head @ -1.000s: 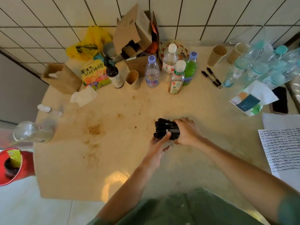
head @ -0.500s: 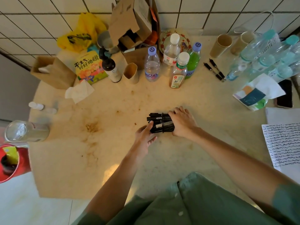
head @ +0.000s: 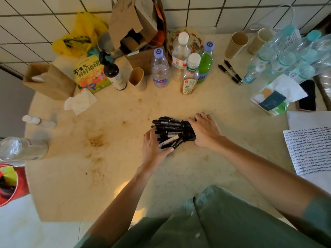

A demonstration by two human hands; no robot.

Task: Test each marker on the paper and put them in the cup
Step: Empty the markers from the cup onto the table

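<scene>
The right hand [head: 206, 130] is curled over the base end of a black mesh pen cup [head: 188, 131], which lies on its side near the middle of the round cream stone table [head: 111, 167]. The left hand [head: 154, 149] is cupped with fairly straight fingers against the ends of a bundle of black markers [head: 167, 130] that fans out of the cup's mouth toward the left; whether any single marker is pinched cannot be told.

The markers appear to be either tipped out or gathered back, so the step in hand is judged to be the handling of the whole bundle before testing. It would be done well if the cup were kept pinned by the right hand, so that it cannot roll, while the markers are guided by the left palm as one mass. A sudden release would let them scatter toward the near edge.

The white sheet of paper covered in black wavy test lines [head: 309, 149] lies at the right edge of the table, well apart from the cup, so each marker must be carried there. Two loose black pens [head: 230, 71] lie toward the far right, near some tan paper cups [head: 236, 44], and plastic drink bottles [head: 190, 73] stand along the far side.
</scene>
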